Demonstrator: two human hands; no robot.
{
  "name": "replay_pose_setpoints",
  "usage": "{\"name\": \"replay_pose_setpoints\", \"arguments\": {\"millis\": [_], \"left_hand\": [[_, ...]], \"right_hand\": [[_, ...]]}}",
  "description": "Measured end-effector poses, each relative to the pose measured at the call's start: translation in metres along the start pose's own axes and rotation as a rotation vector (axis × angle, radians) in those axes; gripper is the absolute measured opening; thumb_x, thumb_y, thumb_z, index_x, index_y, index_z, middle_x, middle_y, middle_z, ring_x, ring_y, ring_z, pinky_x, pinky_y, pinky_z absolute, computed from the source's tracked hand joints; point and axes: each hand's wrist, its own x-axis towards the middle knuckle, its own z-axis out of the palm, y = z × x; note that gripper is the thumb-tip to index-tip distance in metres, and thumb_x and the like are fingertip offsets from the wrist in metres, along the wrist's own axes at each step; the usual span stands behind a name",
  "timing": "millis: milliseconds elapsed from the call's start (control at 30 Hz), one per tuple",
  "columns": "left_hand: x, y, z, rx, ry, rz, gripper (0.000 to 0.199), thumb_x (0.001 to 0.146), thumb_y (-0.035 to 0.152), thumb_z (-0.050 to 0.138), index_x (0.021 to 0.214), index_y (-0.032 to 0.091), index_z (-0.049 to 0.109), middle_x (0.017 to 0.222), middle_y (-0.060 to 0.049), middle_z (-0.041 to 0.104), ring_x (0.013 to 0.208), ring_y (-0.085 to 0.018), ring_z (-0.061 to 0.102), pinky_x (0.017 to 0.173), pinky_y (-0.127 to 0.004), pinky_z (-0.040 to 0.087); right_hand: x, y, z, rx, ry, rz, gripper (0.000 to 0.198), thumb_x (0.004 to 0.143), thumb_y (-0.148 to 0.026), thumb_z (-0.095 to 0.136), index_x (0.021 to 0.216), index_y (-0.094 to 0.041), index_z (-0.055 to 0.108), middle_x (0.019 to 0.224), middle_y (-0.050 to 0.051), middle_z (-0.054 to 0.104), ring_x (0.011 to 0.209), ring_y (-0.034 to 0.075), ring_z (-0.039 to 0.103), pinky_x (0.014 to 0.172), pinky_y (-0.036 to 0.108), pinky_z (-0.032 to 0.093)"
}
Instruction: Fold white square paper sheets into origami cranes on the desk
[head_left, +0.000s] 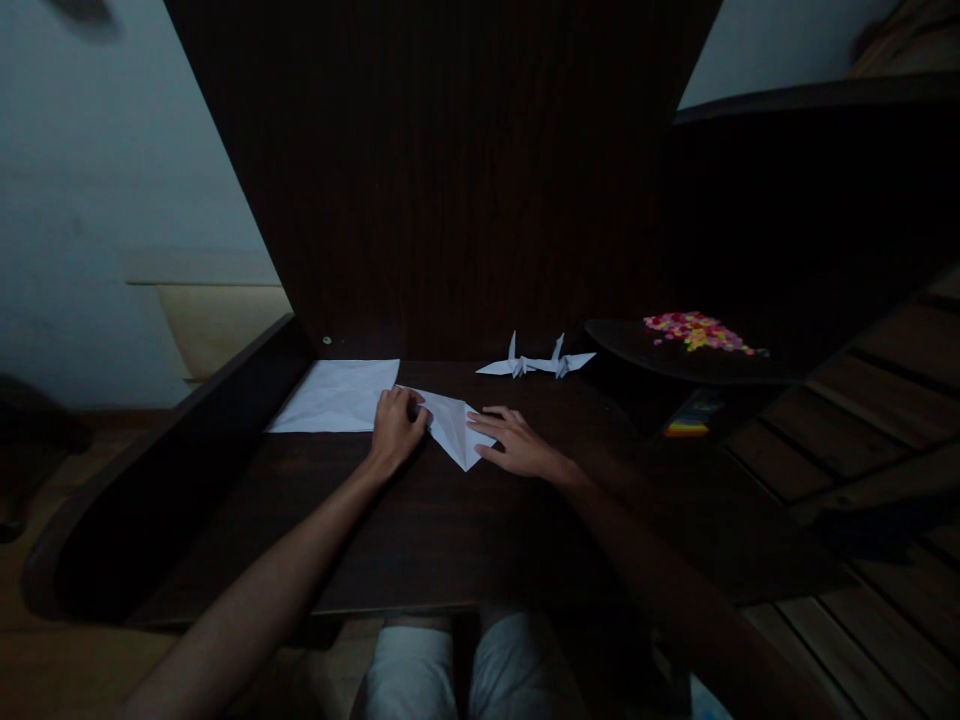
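Observation:
A partly folded sheet of white paper (450, 425) lies on the dark desk, creased, with one point towards me. My left hand (397, 428) is at its left side, fingers curled and thumb bent in, gripping the paper's edge. On the right part of the paper my right hand (517, 442) rests flat with its fingers spread. Just left of my left hand is white square paper (330, 395). Two folded white paper cranes (556, 363) stand side by side at the back of the desk.
A small corner shelf (622, 340) at the right carries a pile of pink, red and yellow bits (697, 332). Below it sits a small item with a yellow and orange edge (686, 430). A raised side panel (172, 450) borders the desk's left; a tall dark board (450, 180) rises behind.

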Motion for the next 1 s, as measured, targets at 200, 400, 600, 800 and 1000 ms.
{"name": "replay_pose_setpoints", "arguments": {"millis": [200, 400, 600, 800, 1000], "left_hand": [[-0.002, 0.008, -0.006, -0.013, 0.023, 0.023, 0.014, 0.076, 0.024, 0.062, 0.078, 0.021, 0.049, 0.085, -0.004, 0.056, 0.088, -0.023, 0.049, 0.081, -0.040, 0.043], [-0.006, 0.012, -0.006, 0.070, -0.186, 0.220, 0.012, 0.082, 0.026, 0.056, 0.087, 0.019, 0.064, 0.097, -0.008, 0.066, 0.100, -0.029, 0.049, 0.090, -0.047, 0.039], [-0.009, 0.008, 0.008, -0.103, -0.499, 0.388, 0.054, 0.080, 0.007, 0.042, 0.132, 0.019, 0.047, 0.131, -0.009, 0.054, 0.122, -0.022, 0.048, 0.104, -0.042, 0.039], [-0.013, 0.009, 0.006, -0.166, -0.711, 0.461, 0.049, 0.088, 0.014, 0.037, 0.135, 0.024, 0.046, 0.140, -0.006, 0.048, 0.128, -0.021, 0.044, 0.108, -0.039, 0.035], [-0.013, 0.024, -0.006, -0.108, -0.769, 0.425, 0.043, 0.094, 0.032, 0.037, 0.134, 0.024, 0.047, 0.131, -0.006, 0.056, 0.117, -0.021, 0.055, 0.099, -0.034, 0.041]], "right_hand": [[-0.001, -0.002, 0.001, 0.012, 0.008, -0.003, 0.050, 0.087, -0.039, 0.052, 0.135, -0.026, 0.047, 0.142, 0.005, 0.045, 0.128, 0.029, 0.035, 0.103, 0.051, 0.029], [0.000, -0.001, 0.002, 0.021, 0.013, -0.003, 0.051, 0.087, -0.039, 0.052, 0.136, -0.027, 0.046, 0.141, 0.004, 0.046, 0.127, 0.029, 0.036, 0.104, 0.051, 0.029], [0.001, -0.002, 0.004, 0.043, 0.021, 0.038, 0.055, 0.085, -0.037, 0.055, 0.137, -0.024, 0.043, 0.137, 0.010, 0.048, 0.127, 0.029, 0.037, 0.104, 0.050, 0.029], [0.000, 0.003, 0.005, 0.113, 0.046, 0.111, 0.089, 0.074, -0.038, 0.068, 0.147, -0.019, 0.021, 0.138, 0.016, 0.040, 0.128, 0.030, 0.036, 0.105, 0.048, 0.028], [-0.002, 0.007, 0.000, 0.190, 0.097, -0.014, 0.067, 0.082, -0.038, 0.060, 0.142, -0.026, 0.033, 0.146, 0.009, 0.037, 0.128, 0.025, 0.035, 0.105, 0.047, 0.029]]}}
